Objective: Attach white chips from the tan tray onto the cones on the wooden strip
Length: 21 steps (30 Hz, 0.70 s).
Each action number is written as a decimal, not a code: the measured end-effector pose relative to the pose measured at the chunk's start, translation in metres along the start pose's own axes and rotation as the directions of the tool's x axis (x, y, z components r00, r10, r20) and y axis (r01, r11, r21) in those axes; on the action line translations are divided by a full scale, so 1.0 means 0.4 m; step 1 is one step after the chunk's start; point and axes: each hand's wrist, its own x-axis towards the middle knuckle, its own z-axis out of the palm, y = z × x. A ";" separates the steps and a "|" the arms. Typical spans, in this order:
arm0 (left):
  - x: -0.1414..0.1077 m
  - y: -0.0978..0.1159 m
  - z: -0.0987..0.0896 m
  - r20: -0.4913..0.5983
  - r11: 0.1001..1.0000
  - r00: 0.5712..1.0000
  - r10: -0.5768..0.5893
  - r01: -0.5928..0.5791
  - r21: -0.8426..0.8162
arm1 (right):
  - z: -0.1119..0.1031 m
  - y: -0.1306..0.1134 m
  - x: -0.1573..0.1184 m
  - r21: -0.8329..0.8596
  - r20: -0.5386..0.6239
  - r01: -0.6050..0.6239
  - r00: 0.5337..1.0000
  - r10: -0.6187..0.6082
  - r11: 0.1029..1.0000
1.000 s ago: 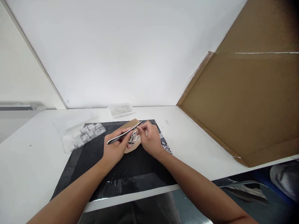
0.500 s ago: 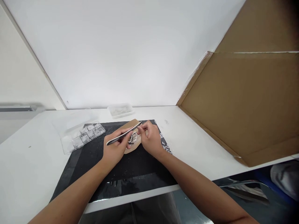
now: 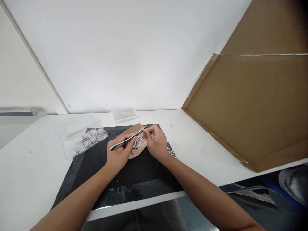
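Observation:
My left hand (image 3: 120, 150) is closed around a long, thin, dark strip with a pale edge, which looks like a nail file (image 3: 125, 141). It slants up to the right, toward my right hand. My right hand (image 3: 156, 141) is pinched at the file's far end; whatever lies between its fingertips is too small to make out. Under both hands is a tan sheet (image 3: 135, 129) bearing a pile of small white and dark pieces (image 3: 138, 142). The sheet rests on a black mat (image 3: 137, 171). More small white pieces (image 3: 172, 152) lie beside my right wrist.
A clear compartment box (image 3: 90, 141) with pale contents overlaps the mat's left side. Behind the mat stands a shallow translucent tray (image 3: 124, 114). A large cardboard panel (image 3: 252, 106) leans at the right of the white table (image 3: 202, 154), with a white wall (image 3: 134, 54) behind.
Both hands remain almost in place, with the file at the same slant. My right hand has shifted very slightly to the right.

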 end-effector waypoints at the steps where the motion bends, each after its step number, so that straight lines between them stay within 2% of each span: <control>1: -0.001 -0.001 0.001 0.005 1.000 1.000 0.004 -0.004 0.008 | -0.003 0.006 0.005 0.007 -0.012 -0.016 1.000 0.016 1.000; 4: -0.002 -0.001 0.002 0.006 1.000 1.000 0.000 0.000 0.015 | -0.003 0.015 0.009 0.025 -0.015 -0.026 1.000 0.026 0.999; 10: 0.001 0.003 0.001 -0.010 1.000 1.000 -0.007 0.007 0.009 | 0.014 -0.004 -0.008 0.017 0.046 0.063 0.997 -0.063 0.998; 17: -0.001 -0.005 0.002 0.013 0.998 0.999 0.042 -0.042 0.044 | -0.009 0.016 0.015 0.028 -0.020 -0.013 1.000 0.014 1.000; 21: -0.001 -0.006 0.001 0.010 0.999 0.999 0.035 -0.035 0.040 | 0.004 0.011 0.001 0.007 -0.007 0.009 1.000 -0.009 1.000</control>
